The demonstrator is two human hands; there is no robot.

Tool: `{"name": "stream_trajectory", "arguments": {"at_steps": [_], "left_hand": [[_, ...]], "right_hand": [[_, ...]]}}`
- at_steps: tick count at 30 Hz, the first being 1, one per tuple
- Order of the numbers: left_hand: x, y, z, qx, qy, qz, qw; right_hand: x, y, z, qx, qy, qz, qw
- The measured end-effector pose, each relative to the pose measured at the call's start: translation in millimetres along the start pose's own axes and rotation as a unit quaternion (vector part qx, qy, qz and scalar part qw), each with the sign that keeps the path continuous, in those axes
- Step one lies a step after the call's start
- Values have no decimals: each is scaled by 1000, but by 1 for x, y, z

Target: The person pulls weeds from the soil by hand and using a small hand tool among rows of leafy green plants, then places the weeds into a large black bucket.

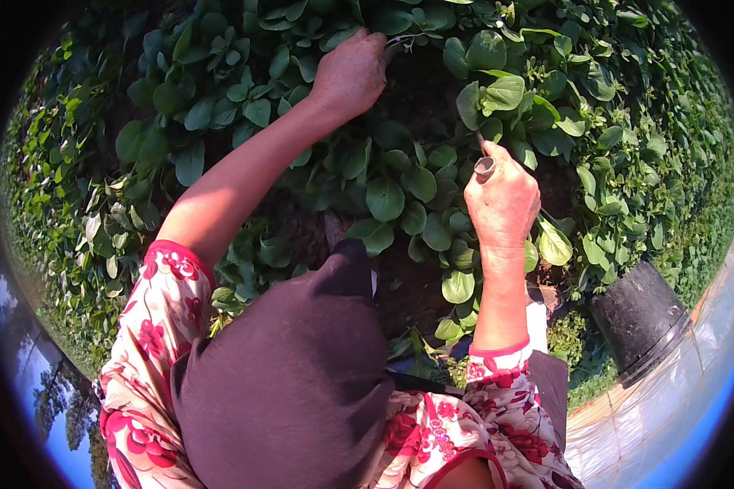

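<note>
Closed around some thin, pale plant stems or roots [405, 40], my left hand [350, 76] reaches into the leafy bed at the top of the view. What lies inside its fist is hidden. My right hand [503, 198] grips a tool by its handle [484, 167], whose round, hollow-looking end shows beside the thumb. A short piece of the tool's shaft appears above that hand, and its working end is hidden among leaves. Broad-leaved green plants [385, 198] grow between and around both hands, over dark soil [413, 287].
Dark cloth [287, 373] covers a large area in the lower middle. A black plastic bucket [639, 324] rests tilted at the right. Beyond it stretches translucent plastic sheeting [654, 403]. Dense foliage [654, 153] continues at the right, and trees [76, 409] show at lower left.
</note>
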State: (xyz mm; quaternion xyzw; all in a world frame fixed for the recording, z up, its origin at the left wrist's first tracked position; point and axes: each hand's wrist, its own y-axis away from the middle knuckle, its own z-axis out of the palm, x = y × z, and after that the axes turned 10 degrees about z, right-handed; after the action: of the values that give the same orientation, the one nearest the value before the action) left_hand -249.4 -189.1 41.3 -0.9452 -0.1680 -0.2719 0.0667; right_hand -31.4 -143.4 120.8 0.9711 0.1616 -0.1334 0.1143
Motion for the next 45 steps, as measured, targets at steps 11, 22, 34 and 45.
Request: {"name": "stream_trajectory", "arguments": {"at_steps": [11,22,34,45], "left_hand": [[26,-16,29,-198,-173,303,916],[4,-44,68,-290,-263,272,879],[-41,-50,81,-323,39,-6,946],[-40,-52,66,-324,17,55,944]], "right_hand": [[14,8,14,-34,-73,12,997],[-10,5,26,-57,-48,96,993],[23,14,24,-19,-46,-50,998],[13,27,64,-58,-219,103,969]]}}
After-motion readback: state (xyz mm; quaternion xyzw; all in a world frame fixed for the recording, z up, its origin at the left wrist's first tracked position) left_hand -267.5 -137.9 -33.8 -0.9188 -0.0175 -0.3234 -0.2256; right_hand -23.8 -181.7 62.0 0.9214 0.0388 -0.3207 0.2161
